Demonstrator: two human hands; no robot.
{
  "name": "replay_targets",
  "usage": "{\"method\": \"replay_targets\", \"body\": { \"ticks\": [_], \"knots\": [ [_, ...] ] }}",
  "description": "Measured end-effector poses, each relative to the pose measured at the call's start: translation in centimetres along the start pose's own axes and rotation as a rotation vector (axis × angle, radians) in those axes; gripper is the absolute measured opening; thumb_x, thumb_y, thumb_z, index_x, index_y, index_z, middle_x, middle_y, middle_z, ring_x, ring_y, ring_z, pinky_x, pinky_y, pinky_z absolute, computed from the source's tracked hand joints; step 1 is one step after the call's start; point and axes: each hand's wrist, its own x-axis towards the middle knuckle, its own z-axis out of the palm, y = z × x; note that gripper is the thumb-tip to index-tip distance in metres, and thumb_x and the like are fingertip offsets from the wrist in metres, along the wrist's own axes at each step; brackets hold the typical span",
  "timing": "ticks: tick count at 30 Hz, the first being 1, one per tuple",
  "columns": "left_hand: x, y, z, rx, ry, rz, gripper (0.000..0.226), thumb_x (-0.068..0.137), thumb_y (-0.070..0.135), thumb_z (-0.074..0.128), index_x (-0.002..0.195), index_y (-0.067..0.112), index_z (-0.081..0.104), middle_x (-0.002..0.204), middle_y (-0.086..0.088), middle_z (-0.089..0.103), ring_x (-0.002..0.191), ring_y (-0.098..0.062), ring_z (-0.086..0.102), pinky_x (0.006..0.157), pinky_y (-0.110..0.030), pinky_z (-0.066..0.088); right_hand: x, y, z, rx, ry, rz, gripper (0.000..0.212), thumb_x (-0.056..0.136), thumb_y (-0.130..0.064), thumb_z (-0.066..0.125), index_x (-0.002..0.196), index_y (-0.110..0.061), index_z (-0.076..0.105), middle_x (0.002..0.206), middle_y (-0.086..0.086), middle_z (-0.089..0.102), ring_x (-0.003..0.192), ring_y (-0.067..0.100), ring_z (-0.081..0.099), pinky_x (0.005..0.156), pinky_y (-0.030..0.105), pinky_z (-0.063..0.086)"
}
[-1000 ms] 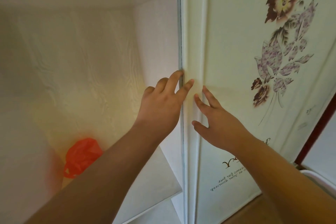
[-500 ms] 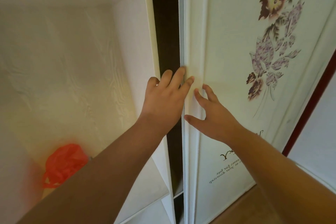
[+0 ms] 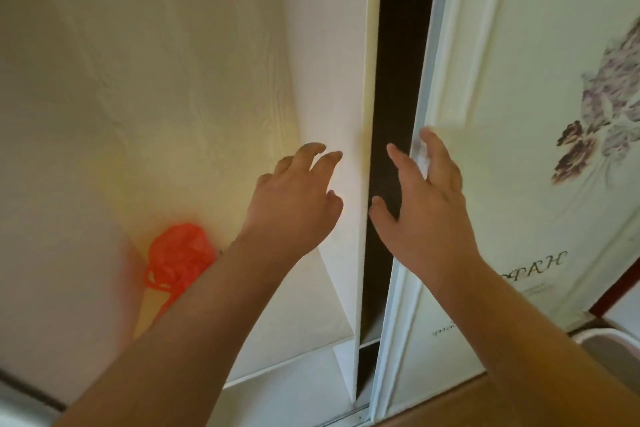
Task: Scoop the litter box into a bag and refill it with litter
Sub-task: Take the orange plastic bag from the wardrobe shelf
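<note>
Inside wardrobe, orange plastic bag (image 3: 178,255) low on shelf. I see left hand (image 3: 294,204) fingers loosely spread, holding nothing; right hand (image 3: 427,208) fingers apart at sliding door (image 3: 512,149) edge.

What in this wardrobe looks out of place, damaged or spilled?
Nothing looks damaged or spilled. Only the crumpled orange plastic bag stands out, lying alone low in the wardrobe compartment. The sliding door stands slightly open, showing a dark gap.

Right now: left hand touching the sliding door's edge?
Apart. The head view shows the left hand in front of the white divider panel, with the dark gap between it and the sliding door.
</note>
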Motion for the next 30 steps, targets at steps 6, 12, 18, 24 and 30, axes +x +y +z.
{"method": "replay_targets", "body": {
  "ticks": [6,12,18,24,30],
  "knots": [
    [-7.2,-10.5,2.3,-0.093,-0.153,-0.225,0.054,0.095,0.036,0.052,0.148,0.037,0.041,0.154,0.011,0.039,0.138,-0.020,0.044,0.109,-0.046,0.044,-2.2,-5.8,7.2,0.098,-0.260,-0.198,0.062,0.094,-0.052,0.058,0.151,-0.033,0.043,0.165,-0.006,0.027,0.148,0.020,0.033,0.118,0.044,0.037],
    [-14.8,-21.7,6.0,-0.143,-0.314,-0.506,0.057,0.083,0.043,0.051,0.139,0.037,0.049,0.146,0.007,0.048,0.132,-0.029,0.050,0.107,-0.049,0.044,-3.4,-11.2,14.7,0.061,-0.667,-0.195,0.069,0.098,-0.047,0.055,0.159,-0.030,0.029,0.169,-0.006,0.017,0.152,0.019,0.024,0.116,0.038,0.031],
    [-20.6,-29.7,7.9,-0.167,-0.479,-0.663,0.058,0.090,0.035,0.058,0.147,0.031,0.047,0.154,0.001,0.041,0.136,-0.031,0.042,0.112,-0.047,0.039,-5.5,-16.0,20.6,0.071,-0.839,-0.124,0.068,0.099,-0.045,0.054,0.160,-0.028,0.027,0.169,-0.004,0.018,0.151,0.024,0.028,0.115,0.040,0.034],
    [-22.4,-34.6,11.8,-0.208,-0.661,-0.671,0.061,0.092,0.030,0.060,0.151,0.027,0.042,0.158,-0.004,0.034,0.139,-0.034,0.038,0.115,-0.049,0.036,-7.1,-19.8,25.7,0.110,-0.911,-0.114,0.069,0.098,-0.042,0.056,0.159,-0.025,0.028,0.167,-0.001,0.022,0.149,0.026,0.033,0.116,0.045,0.037],
    [-23.4,-37.3,17.8,-0.247,-0.794,-0.755,0.067,0.092,0.032,0.060,0.154,0.031,0.037,0.162,-0.011,0.027,0.144,-0.037,0.034,0.116,-0.045,0.033,-7.6,-21.0,30.0,0.135,-1.005,-0.109,0.069,0.097,-0.040,0.058,0.159,-0.025,0.030,0.166,0.000,0.024,0.147,0.027,0.035,0.115,0.046,0.038]
  ]
}}
